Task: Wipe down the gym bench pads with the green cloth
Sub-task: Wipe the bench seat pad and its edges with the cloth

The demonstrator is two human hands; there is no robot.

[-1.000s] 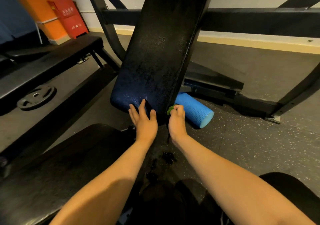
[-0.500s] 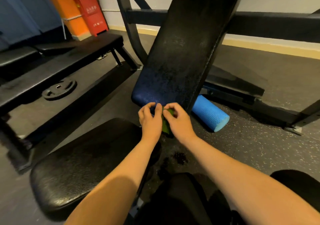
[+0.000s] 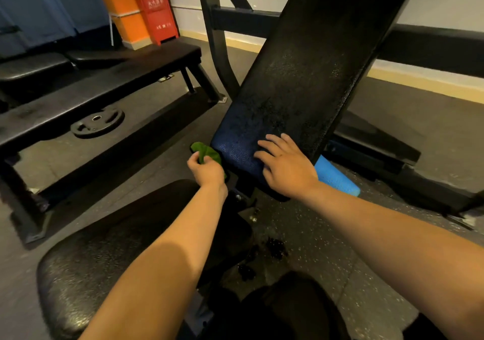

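While your left hand (image 3: 207, 171) curls its fingers round the green cloth (image 3: 205, 151), bunching it just off the lower left corner of the tilted back pad (image 3: 301, 78), your right hand (image 3: 285, 165) lies flat on that pad's lower end with its fingers spread and straight. The cloth touches or nearly touches the pad's edge; you cannot tell which from the head view. The back pad slopes up and away from you, dark and speckled, with a bluish sheen near its bottom. Below your forearms sits the seat pad (image 3: 99, 266) of the bench, black and glossy, closest to you on the left. Just behind your right wrist a blue foam roller (image 3: 337, 180) lies on the speckled floor (image 3: 327, 248), partly hidden by the hand. Off to your left stands a second flat bench (image 3: 99, 85), and a weight plate (image 3: 98, 123) rests flat on the floor under it. Farther back, a red box (image 3: 155, 10) stands against an orange column (image 3: 117, 2) near the wall. Dark frame bars (image 3: 217, 38) rise behind the back pad.
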